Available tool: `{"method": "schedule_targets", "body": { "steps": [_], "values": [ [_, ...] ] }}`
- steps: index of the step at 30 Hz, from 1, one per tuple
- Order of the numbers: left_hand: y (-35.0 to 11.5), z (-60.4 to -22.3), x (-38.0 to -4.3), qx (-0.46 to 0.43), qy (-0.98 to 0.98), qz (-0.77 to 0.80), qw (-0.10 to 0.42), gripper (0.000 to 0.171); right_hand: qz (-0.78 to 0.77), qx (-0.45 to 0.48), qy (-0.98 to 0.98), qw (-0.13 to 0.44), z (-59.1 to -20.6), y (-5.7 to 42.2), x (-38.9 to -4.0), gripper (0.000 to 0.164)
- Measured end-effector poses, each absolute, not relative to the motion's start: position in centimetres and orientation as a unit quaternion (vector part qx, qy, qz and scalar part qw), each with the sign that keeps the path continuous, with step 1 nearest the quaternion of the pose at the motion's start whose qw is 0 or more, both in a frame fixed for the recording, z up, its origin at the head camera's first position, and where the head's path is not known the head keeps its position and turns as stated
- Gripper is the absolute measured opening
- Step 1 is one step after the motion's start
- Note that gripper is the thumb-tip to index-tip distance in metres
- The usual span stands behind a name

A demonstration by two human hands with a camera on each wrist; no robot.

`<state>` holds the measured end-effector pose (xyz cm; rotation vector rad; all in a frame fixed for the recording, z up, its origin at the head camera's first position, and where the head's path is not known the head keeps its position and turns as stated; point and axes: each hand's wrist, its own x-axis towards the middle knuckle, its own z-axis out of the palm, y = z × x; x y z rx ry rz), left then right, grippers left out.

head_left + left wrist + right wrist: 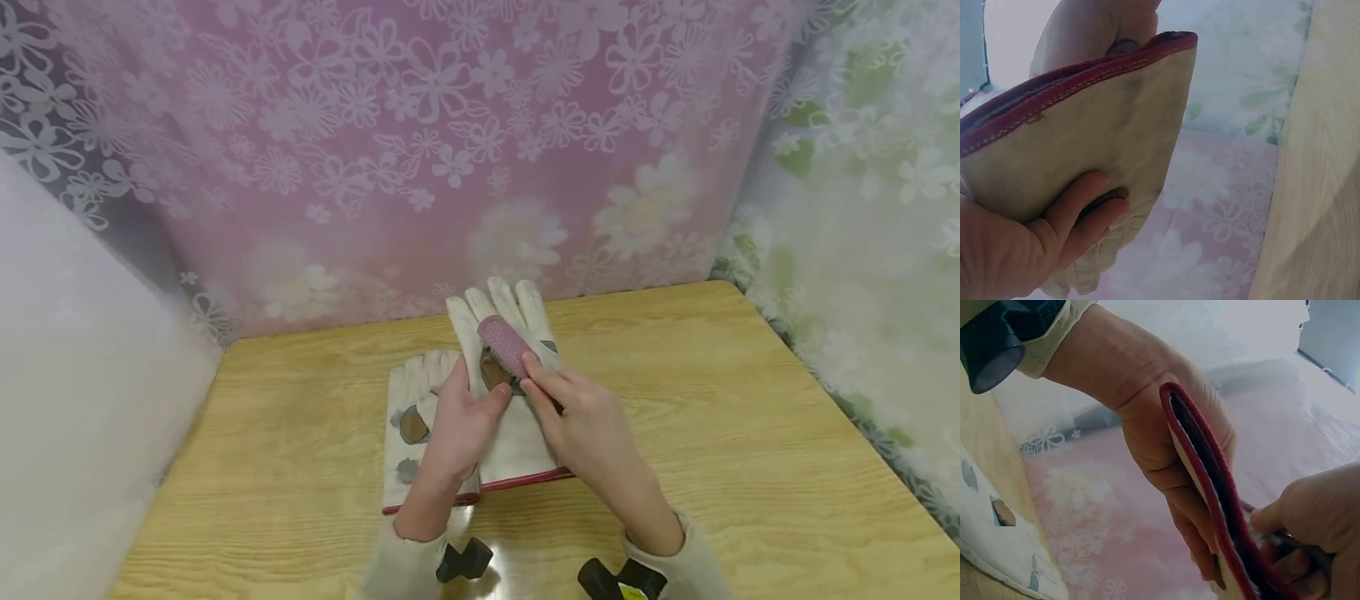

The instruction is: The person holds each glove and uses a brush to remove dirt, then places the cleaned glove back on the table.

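A white work glove (517, 442) with a red-edged cuff is held up over the table, fingers pointing away. My left hand (461, 421) grips its left side, thumb on the front; in the left wrist view its fingers (1079, 206) press the glove's back. My right hand (588, 421) holds a pink brush (501, 340) between thumb and fingers, bristles down against the brown patch (495, 371) ringed in grey on the glove. A second white glove (401, 392), with similar brown and grey patches, lies on the table to the left, partly covered by my left hand.
The wood-grain table (735, 417) reaches back to a pink flowered curtain (450, 167). A white surface (75, 333) rises at the left, a green-flowered curtain (870, 208) at the right. Black devices (465, 560) are strapped at both wrists.
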<state>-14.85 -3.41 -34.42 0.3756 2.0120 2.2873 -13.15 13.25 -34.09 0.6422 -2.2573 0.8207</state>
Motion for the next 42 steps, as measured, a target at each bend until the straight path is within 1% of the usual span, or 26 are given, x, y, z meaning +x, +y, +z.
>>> {"method": "schedule_targets", "body": {
  "steps": [3,5,7,9,11,13,15,17,19,21,23,25,29,32,35,37,42],
  "values": [
    [-3.8,-34.4,-15.3,0.099,0.647,0.756,-0.006,0.045,0.335,0.254,-0.858,0.294,-34.0,13.3,-13.1,0.035],
    [-3.9,-34.3,-15.3,0.098,0.642,0.761,-0.017,0.044,0.34,0.258,-0.858,0.284,-33.8,13.4,-12.7,0.035],
    [-3.7,-34.4,-15.1,0.113,0.652,0.75,-0.003,0.045,0.339,0.257,-0.855,0.298,-33.8,13.4,-12.6,0.035],
    [-3.3,-34.4,-14.9,0.133,0.67,0.73,0.013,0.048,0.335,0.249,-0.848,0.327,-34.0,13.3,-12.7,0.035],
    [-3.0,-34.5,-14.8,0.145,0.685,0.714,0.017,0.049,0.341,0.242,-0.838,0.35,-34.4,13.1,-13.1,0.036],
    [-2.9,-34.5,-14.9,0.144,0.679,0.72,0.014,0.051,0.371,0.241,-0.825,0.352,-34.6,13.0,-13.4,0.037],
    [-3.0,-34.6,-15.0,0.13,0.657,0.742,0.023,0.052,0.422,0.238,-0.809,0.333,-34.7,13.1,-13.7,0.038],
    [-3.1,-34.8,-15.2,0.123,0.621,0.772,0.059,0.055,0.478,0.222,-0.793,0.306,-34.7,13.4,-13.7,0.038],
    [-3.3,-35.1,-15.5,0.134,0.578,0.797,0.116,0.058,0.522,0.198,-0.779,0.286,-34.5,13.8,-13.6,0.037],
    [-3.3,-35.4,-15.6,0.155,0.532,0.813,0.177,0.059,0.544,0.178,-0.771,0.28,-34.4,14.1,-13.4,0.036],
    [-3.4,-35.6,-15.8,0.18,0.49,0.823,0.225,0.059,0.553,0.173,-0.765,0.28,-34.3,14.2,-13.3,0.036],
    [-3.6,-35.8,-15.8,0.2,0.456,0.829,0.256,0.06,0.557,0.182,-0.759,0.285,-34.2,14.3,-13.3,0.038],
    [-3.7,-36.1,-15.8,0.224,0.432,0.829,0.277,0.061,0.551,0.204,-0.755,0.291,-34.2,14.1,-13.4,0.038],
    [-3.8,-36.3,-15.7,0.227,0.434,0.825,0.283,0.06,0.534,0.207,-0.766,0.293,-34.2,14.0,-13.5,0.037],
    [-3.8,-36.2,-15.6,0.213,0.447,0.825,0.272,0.058,0.501,0.214,-0.781,0.304,-34.1,13.8,-13.4,0.038],
    [-3.9,-35.9,-15.5,0.198,0.456,0.83,0.254,0.056,0.463,0.224,-0.798,0.313,-34.0,13.7,-13.2,0.039],
    [-4.3,-35.3,-15.7,0.159,0.458,0.854,0.188,0.054,0.357,0.245,-0.841,0.325,-34.0,12.8,-12.8,0.039]
  ]
}}
